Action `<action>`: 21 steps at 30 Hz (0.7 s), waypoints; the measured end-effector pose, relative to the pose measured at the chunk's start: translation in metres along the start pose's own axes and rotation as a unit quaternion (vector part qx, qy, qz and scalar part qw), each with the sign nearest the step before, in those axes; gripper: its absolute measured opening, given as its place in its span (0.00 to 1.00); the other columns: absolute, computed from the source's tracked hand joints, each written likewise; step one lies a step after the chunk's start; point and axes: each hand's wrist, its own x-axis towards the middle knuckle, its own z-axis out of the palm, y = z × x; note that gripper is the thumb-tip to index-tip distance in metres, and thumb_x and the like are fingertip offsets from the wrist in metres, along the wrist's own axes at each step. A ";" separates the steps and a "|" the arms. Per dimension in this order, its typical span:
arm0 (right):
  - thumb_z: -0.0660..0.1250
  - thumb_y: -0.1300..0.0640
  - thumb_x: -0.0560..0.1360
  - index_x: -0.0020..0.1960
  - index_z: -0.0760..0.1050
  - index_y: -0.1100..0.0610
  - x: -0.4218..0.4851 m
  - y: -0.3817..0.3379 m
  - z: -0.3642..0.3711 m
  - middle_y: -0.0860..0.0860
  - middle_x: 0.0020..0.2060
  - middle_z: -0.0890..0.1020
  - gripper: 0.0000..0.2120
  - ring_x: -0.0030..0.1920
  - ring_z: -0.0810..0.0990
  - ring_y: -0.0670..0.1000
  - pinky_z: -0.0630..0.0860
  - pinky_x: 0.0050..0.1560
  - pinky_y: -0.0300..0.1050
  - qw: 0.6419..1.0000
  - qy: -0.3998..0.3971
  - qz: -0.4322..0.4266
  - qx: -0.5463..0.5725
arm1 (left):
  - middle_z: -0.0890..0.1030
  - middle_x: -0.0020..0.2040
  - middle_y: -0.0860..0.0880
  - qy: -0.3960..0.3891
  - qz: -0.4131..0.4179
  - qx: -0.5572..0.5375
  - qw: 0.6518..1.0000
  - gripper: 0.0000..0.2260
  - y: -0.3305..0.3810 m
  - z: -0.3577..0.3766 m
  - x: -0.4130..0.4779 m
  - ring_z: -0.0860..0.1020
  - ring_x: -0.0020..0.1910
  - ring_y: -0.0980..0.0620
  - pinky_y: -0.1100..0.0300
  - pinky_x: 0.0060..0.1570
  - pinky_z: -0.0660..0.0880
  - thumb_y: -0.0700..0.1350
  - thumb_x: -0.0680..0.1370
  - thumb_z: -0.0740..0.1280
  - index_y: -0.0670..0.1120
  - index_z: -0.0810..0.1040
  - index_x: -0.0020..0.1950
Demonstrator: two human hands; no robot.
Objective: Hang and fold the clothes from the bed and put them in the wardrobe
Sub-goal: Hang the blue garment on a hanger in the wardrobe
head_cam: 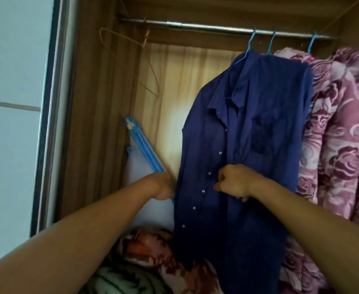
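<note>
A dark blue button-up shirt [246, 149] hangs on a blue hanger [246, 49] from the wardrobe's metal rail [195, 26]. My left hand [162, 186] grips the shirt's left front edge at about mid-height; its fingers are partly hidden behind the cloth. My right hand [233, 181] pinches the shirt's placket near the buttons, fingers curled into the fabric. Both arms reach forward into the open wardrobe.
Pink rose-patterned garments [335, 134] hang on blue hangers to the right of the shirt. A bare wire hanger [132, 60] hangs at the rail's left end. A blue-framed bag [140, 153] leans in the left corner. Patterned bedding [153, 257] lies on the wardrobe floor.
</note>
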 end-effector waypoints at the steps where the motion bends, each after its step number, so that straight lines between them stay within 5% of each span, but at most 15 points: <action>1: 0.66 0.45 0.77 0.51 0.79 0.59 -0.003 -0.001 0.011 0.57 0.42 0.83 0.17 0.42 0.85 0.58 0.85 0.39 0.55 1.000 -0.017 -0.005 0.006 | 0.78 0.61 0.43 -0.002 -0.011 -0.011 1.000 0.17 -0.004 0.010 -0.009 0.78 0.57 0.45 0.59 0.50 0.71 0.50 0.82 0.62 0.39 0.77 0.63; 6: 0.65 0.43 0.79 0.51 0.78 0.58 -0.018 -0.004 0.079 0.54 0.45 0.81 0.17 0.42 0.83 0.55 0.85 0.40 0.54 0.997 -0.071 -0.032 0.030 | 0.80 0.47 0.46 -0.050 -0.053 -0.046 0.996 0.16 -0.017 0.075 -0.053 0.79 0.49 0.46 0.58 0.46 0.74 0.58 0.71 0.66 0.44 0.78 0.44; 8: 0.66 0.43 0.79 0.50 0.78 0.59 -0.026 -0.004 0.109 0.53 0.43 0.80 0.17 0.38 0.80 0.52 0.82 0.36 0.48 0.995 -0.081 -0.045 0.029 | 0.82 0.54 0.47 -0.058 -0.044 -0.067 0.995 0.23 -0.021 0.109 -0.073 0.80 0.53 0.47 0.56 0.54 0.76 0.59 0.67 0.65 0.45 0.82 0.53; 10: 0.66 0.44 0.79 0.50 0.78 0.60 -0.037 -0.003 0.139 0.52 0.42 0.80 0.18 0.38 0.78 0.51 0.75 0.36 0.45 0.993 -0.093 -0.064 0.032 | 0.80 0.63 0.47 -0.056 -0.062 -0.068 0.994 0.23 -0.024 0.142 -0.092 0.78 0.61 0.45 0.54 0.63 0.73 0.55 0.73 0.68 0.46 0.79 0.65; 13: 0.66 0.45 0.79 0.51 0.78 0.60 -0.054 -0.003 0.178 0.53 0.45 0.81 0.17 0.44 0.80 0.54 0.76 0.41 0.47 0.987 -0.132 -0.073 0.049 | 0.80 0.63 0.45 -0.092 -0.089 -0.068 0.989 0.15 -0.029 0.184 -0.116 0.78 0.61 0.45 0.59 0.56 0.72 0.49 0.79 0.66 0.44 0.79 0.64; 17: 0.65 0.45 0.77 0.48 0.78 0.58 -0.071 -0.005 0.209 0.53 0.44 0.81 0.16 0.45 0.81 0.55 0.79 0.46 0.51 0.985 -0.145 -0.075 0.053 | 0.76 0.67 0.45 -0.136 -0.087 -0.088 0.983 0.18 -0.040 0.223 -0.141 0.74 0.65 0.47 0.63 0.59 0.68 0.51 0.80 0.66 0.44 0.76 0.67; 21: 0.65 0.44 0.77 0.45 0.76 0.56 -0.077 -0.023 0.214 0.52 0.44 0.80 0.15 0.44 0.80 0.53 0.76 0.41 0.47 0.983 -0.156 -0.088 0.038 | 0.73 0.69 0.45 -0.158 -0.092 -0.099 0.978 0.21 -0.055 0.233 -0.172 0.72 0.67 0.47 0.61 0.60 0.68 0.51 0.80 0.66 0.43 0.73 0.70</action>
